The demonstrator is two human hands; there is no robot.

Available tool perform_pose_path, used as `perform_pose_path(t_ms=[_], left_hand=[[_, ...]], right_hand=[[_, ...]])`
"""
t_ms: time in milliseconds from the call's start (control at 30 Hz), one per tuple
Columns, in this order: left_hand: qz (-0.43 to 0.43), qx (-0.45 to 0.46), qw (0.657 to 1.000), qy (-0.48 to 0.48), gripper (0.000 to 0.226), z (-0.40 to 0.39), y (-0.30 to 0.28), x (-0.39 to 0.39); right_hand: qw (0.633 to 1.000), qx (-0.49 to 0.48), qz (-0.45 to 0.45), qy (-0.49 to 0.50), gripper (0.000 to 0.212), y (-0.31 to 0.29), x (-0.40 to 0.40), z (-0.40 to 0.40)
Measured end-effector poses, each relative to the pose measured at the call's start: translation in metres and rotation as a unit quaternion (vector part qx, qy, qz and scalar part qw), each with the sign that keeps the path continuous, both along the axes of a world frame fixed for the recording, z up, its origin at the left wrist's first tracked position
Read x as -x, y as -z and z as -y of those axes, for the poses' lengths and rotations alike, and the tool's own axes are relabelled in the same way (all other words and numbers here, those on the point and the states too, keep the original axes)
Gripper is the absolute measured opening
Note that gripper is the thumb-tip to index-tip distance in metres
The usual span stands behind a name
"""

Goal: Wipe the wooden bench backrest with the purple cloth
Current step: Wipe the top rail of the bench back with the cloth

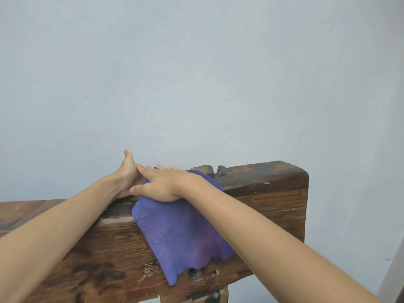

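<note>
The purple cloth [181,232] is draped over the top edge of the dark wooden bench backrest [266,193] and hangs down its near face. My right hand [166,184] lies flat on top of the cloth, fingers spread and pointing left, pressing it onto the top edge. My left hand [127,173] rests on the backrest top just left of the cloth, thumb up, its fingers partly hidden behind my right hand. Whether the left fingers touch the cloth cannot be seen.
A plain pale grey-blue wall [196,73] stands close behind the bench. The backrest ends at the right in a squared end block [303,193]. A metal bolt head [196,274] sits in the wood below the cloth's lower edge.
</note>
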State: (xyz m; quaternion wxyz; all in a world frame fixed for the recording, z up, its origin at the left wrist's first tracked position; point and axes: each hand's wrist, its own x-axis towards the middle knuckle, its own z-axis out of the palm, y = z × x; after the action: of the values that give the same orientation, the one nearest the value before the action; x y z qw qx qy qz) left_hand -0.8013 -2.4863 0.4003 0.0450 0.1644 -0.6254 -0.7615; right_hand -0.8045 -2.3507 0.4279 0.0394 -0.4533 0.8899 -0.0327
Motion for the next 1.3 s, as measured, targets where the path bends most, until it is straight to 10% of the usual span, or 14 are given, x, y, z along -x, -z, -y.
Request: perform_pose_path(t_ms=[367,867,1300], left_hand=[[0.065,0.259,0.961,0.071,0.100,0.010,0.014,0.005],[0.006,0.338,0.933,0.120,0.117,-0.003,0.012,-0.005],[0.050,0.294,0.948,0.106,0.115,-0.010,0.008,-0.008]], right_hand=[[0.995,0.035,-0.059,0.072,0.053,-0.013,0.049,-0.067],[0.969,0.004,-0.150,0.195,0.059,-0.027,0.128,-0.239],[0.913,0.169,-0.333,0.163,0.058,0.011,0.080,-0.223]])
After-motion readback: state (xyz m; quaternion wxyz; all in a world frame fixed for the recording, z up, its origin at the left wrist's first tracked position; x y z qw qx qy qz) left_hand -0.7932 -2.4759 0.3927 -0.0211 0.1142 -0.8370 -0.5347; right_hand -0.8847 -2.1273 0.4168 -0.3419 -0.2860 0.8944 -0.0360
